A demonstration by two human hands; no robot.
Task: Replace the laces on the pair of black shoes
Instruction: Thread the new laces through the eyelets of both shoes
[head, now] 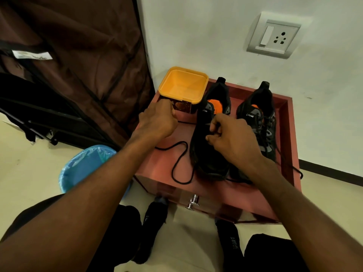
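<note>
Black shoes stand side by side on the red surface [163, 165], toes toward the person, heels toward the white wall. Left shoe [208, 154] sits near the middle of the surface; right shoe [261, 118] sits beside it, apart from it, close to the raised right rim.

Right shoe: laced, with loose lace ends trailing over the front edge of the surface. Left shoe: a loose black lace [179, 163] runs from its toe area in a loop across the bare surface to the left.

Right hand [233, 138] hovers over the tongue area of the left shoe. Its grip is closed in a pinch: thumb and curled fingers hold a short section of the lace at the eyelets.

Left hand [159, 122] is positioned at the front of the yellow container [183, 85] (an open tub with a dark printed label), which stands at the back left corner of the surface, just beside the left shoe. Fingers are curled, but the back of the hand hides what they hold; grip state cannot be determined.

Below the surface, a drawer front carries a metal knob [193, 202]. A blue bin [86, 165] stands on the floor to the left.
</note>
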